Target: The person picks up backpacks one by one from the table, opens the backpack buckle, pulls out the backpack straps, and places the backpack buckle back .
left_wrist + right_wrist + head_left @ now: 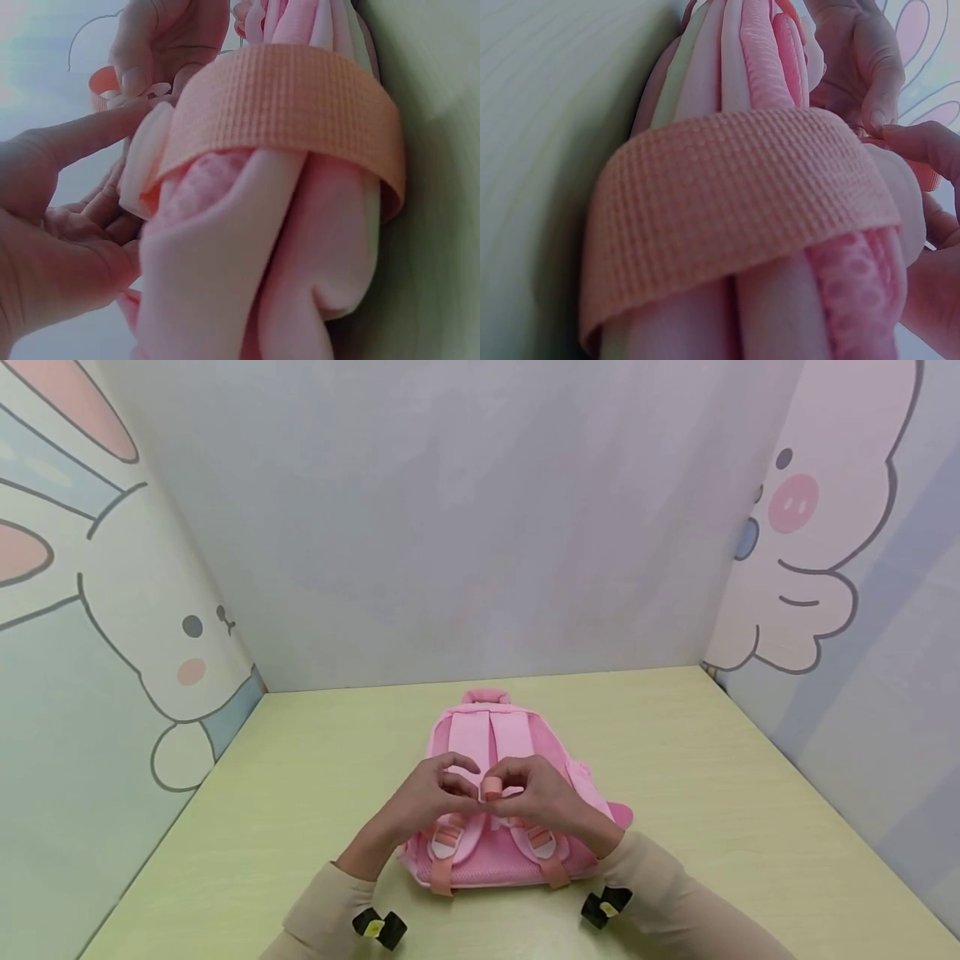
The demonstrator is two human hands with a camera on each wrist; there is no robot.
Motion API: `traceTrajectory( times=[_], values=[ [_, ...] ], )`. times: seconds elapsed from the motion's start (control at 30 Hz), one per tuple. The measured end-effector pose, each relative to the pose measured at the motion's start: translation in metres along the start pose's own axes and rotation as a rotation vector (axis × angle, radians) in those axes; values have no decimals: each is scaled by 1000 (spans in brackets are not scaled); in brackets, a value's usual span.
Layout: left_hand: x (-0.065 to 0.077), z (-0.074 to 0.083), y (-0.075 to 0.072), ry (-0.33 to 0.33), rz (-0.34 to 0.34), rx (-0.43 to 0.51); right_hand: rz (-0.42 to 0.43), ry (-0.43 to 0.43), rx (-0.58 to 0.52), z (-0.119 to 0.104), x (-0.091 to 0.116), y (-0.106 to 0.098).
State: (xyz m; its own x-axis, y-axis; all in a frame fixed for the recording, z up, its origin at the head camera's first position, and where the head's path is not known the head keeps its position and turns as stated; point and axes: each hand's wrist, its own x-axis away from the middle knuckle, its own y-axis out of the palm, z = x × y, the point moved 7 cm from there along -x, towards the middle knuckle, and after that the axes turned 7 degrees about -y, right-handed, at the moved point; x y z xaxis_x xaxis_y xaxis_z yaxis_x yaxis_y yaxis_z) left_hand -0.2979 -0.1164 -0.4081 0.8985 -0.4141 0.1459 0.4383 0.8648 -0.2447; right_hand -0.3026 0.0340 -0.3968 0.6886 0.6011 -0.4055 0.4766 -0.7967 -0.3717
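Observation:
A pink backpack (551,747) lies on the table, its shoulder straps facing up. My hands meet over its middle at a narrow coral webbing strap (492,788) with a small white clip (159,90). My right hand (542,793) pinches the strap, which makes a loop beside its fingertips. From the other side, my left hand (438,789) holds the clip end with its thumb and fingers bent in. The thumbs nearly touch. How the clip parts sit between the fingertips is partly hidden.
White strap adjusters (446,842) and coral webbing bands (555,872) hang at the backpack's lower edge. In both wrist views, a wide coral band (735,217) fills the foreground. The pale table (330,735) is bounded by a grey back wall (465,543) and cartoon-printed side panels.

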Motion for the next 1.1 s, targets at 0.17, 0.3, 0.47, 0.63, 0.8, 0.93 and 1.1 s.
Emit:
traceTrajectory(
  times=[0.17, 0.3, 0.47, 0.63, 0.8, 0.93, 1.1],
  values=[
    [-1, -3, 0, -15, -54, 52, -18, 1, 0, -2, 1, 0],
    [-2, -3, 0, -12, -61, 71, -22, 2, 0, -2, 1, 0],
    [-1, -3, 0, -28, -57, 99, -20, 1, 5, -1, 1, 0],
    [-3, -7, 1, -65, -65, 141, -2, 13, -2, 0, 1, 0],
    [-5, -12, 3, -87, -107, 185, 30, 23, 11, 3, 1, 1],
    [-5, -10, 4, -61, -117, 157, 61, 63, 28, 6, 1, -1],
    [-5, -8, 3, -37, -78, 136, 88, 106, -1, 8, 2, -3]
  ],
)
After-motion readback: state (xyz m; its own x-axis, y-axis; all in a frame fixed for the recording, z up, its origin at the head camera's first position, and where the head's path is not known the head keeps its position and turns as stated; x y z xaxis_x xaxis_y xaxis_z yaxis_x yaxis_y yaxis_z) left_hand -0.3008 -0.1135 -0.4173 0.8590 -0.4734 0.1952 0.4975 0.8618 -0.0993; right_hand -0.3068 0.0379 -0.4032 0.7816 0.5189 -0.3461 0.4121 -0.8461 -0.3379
